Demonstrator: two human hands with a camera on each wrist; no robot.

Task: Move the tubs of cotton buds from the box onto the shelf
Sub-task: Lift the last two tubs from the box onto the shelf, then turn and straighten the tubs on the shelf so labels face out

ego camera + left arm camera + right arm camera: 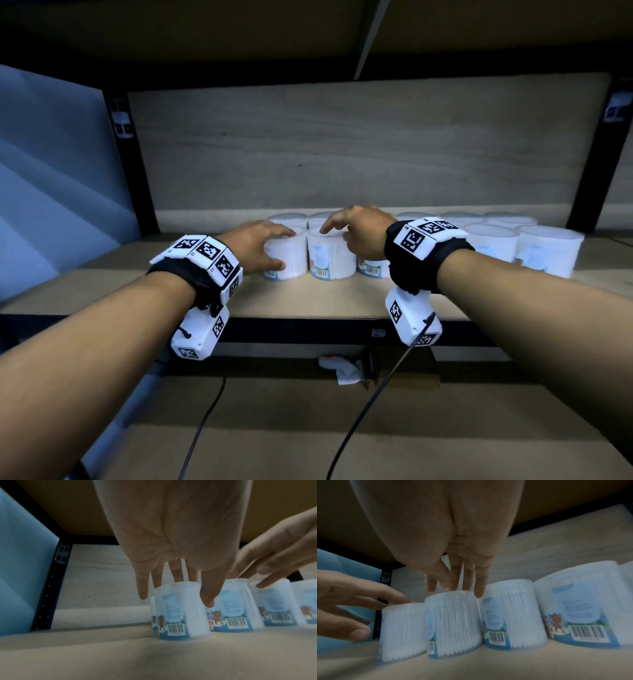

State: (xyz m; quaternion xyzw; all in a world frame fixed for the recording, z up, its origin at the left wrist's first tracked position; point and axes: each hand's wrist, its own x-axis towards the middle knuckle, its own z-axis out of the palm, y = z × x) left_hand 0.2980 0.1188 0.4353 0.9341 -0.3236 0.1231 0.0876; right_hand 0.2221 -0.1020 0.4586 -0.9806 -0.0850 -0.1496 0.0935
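Several clear tubs of cotton buds with blue bear labels stand in two rows on the wooden shelf (308,298). My left hand (279,248) lies over the leftmost front tub (291,263), fingers fairly straight across its lid and thumb beside its wall. In the left wrist view that hand (176,582) straddles the same tub (181,615). My right hand (342,229) touches the lid of the second front tub (330,257) with straight fingers. The right wrist view shows its fingertips (453,586) on that tub (453,626). The box is out of view.
More tubs (548,250) fill the shelf's right side. A black upright (132,178) and a blue panel (51,178) bound the left, with bare shelf between them and the tubs. A board hangs overhead. Below the shelf lie cables (202,421) and a white rag (346,370).
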